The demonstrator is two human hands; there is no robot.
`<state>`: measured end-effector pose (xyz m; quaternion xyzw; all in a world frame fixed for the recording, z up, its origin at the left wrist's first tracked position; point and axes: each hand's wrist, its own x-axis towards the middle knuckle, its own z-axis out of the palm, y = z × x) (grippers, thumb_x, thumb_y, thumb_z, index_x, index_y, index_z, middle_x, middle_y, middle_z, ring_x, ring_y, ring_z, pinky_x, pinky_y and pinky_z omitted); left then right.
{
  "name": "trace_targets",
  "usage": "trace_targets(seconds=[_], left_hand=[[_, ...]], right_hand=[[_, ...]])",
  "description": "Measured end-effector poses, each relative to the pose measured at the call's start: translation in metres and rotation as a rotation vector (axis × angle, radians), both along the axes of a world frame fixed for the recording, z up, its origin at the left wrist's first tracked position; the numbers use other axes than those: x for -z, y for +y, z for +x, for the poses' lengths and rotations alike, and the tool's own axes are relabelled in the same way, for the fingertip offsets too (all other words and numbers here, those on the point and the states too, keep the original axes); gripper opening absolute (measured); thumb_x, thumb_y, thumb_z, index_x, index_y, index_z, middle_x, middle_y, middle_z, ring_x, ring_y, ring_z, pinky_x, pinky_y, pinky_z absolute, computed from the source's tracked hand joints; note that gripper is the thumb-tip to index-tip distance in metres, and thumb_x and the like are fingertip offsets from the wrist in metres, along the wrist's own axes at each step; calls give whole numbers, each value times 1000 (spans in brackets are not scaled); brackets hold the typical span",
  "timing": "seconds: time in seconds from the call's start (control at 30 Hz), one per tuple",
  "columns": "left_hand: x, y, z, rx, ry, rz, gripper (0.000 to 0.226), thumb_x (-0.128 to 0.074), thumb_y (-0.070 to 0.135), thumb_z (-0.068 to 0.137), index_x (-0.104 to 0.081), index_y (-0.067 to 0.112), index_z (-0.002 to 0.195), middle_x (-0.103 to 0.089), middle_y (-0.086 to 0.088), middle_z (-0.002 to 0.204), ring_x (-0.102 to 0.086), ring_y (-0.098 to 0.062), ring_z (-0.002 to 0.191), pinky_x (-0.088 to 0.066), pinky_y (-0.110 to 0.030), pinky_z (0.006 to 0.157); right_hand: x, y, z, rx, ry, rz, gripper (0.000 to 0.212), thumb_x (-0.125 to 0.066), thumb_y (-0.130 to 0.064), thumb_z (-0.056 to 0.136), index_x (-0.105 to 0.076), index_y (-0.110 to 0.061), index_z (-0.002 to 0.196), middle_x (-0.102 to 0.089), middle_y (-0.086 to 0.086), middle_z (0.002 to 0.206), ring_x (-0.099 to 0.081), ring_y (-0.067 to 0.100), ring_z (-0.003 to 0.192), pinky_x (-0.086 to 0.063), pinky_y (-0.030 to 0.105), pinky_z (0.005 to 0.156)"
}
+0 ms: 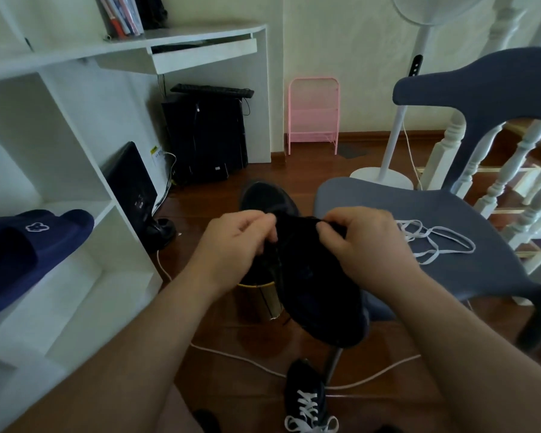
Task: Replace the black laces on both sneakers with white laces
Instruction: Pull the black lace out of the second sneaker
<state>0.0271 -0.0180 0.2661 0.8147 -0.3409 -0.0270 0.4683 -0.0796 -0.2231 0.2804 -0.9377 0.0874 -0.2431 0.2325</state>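
Between the two forearms, at the middle of the view, the left hand and the right hand both had their fingers curled onto the upper part of a black sneaker, held up in the air over the wooden floor. The left hand's fingers were bent tight, pinching at the dark material near the shoe's opening, and the right hand's thumb and fingers pinched the opposite edge in the same way; whether either one had hold of a black lace could not be made out against the dark shoe. Both forearms reached forward and inward from the lower corners, wrists turned so the backs of the hands faced up. The shoe hung tilted, one end up at the hands and the other end low toward the viewer. Just right of the right hand, a loose white lace lay in loops on the seat of a grey-blue chair. Below, on the floor near the bottom edge, a second black sneaker already carried white lacing. Another dark shoe lay on the floor beyond the hands. Farther left, a navy slipper rested on a white shelf.
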Motion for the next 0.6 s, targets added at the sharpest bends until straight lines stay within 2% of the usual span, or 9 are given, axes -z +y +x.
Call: trace_targets(seconds=[0.1,0.23,0.3,0.37,0.43,0.47,0.5,0.53,0.6], left_hand=[[-4,-14,-14,-145,-293,175,38,-51,64,94,-78,38,84,-68,15,71,-63,-5,75,-54,-36,68],[-6,-28,-24,-122,-289,208,34,-51,55,105,-80,39,99,-73,17,84,-66,-8,89,-56,-41,81],[-7,-28,-25,-104,-287,193,28,-55,45,106,-81,37,98,-73,18,86,-66,-5,89,-54,-35,81],[-10,-24,-24,18,-61,19,23,-66,36,97,-77,31,77,-68,14,71,-63,-6,72,-47,-26,67],[-16,-16,-23,263,319,-266,22,-66,28,77,-64,24,56,-51,-4,58,-48,-32,60,-34,-34,57],[-18,-11,-21,373,446,-338,20,-61,27,71,-59,22,51,-43,-10,56,-39,-36,58,-28,-40,58],[-20,-7,-20,422,473,-318,20,-58,26,69,-57,22,49,-42,-9,56,-36,-36,59,-27,-41,61],[-19,-4,-17,397,413,-232,22,-57,26,71,-58,22,50,-45,-5,55,-39,-32,59,-31,-39,61],[-11,-2,-13,197,114,28,32,-56,32,86,-64,23,57,-55,2,58,-52,-17,60,-41,-37,64]], right_hand=[[1,13,2,3,37,-92,25,-58,-38,98,-70,-21,85,-64,-6,71,-61,19,72,-53,38,64],[0,21,3,-34,21,-110,26,-54,-40,100,-73,-24,92,-67,-6,81,-62,18,80,-55,40,72],[2,20,3,-32,1,-101,25,-56,-38,99,-73,-23,88,-65,-6,77,-61,17,76,-55,40,70],[4,13,4,-1,0,-72,24,-58,-37,98,-72,-21,85,-65,-5,73,-61,18,73,-55,40,68],[4,3,5,38,0,-16,24,-60,-35,98,-72,-20,84,-66,-4,72,-62,19,72,-55,41,67],[4,0,5,45,-5,0,24,-60,-34,98,-72,-20,84,-67,-4,71,-62,20,72,-56,41,66],[3,-2,5,39,-9,2,24,-60,-33,98,-72,-20,83,-66,-4,71,-62,19,71,-55,40,65],[3,-2,4,26,-7,-10,24,-59,-33,99,-72,-20,82,-65,-5,70,-62,19,70,-55,39,64],[3,2,3,4,5,-54,26,-58,-34,99,-69,-21,79,-61,-6,68,-59,16,67,-51,36,62]])
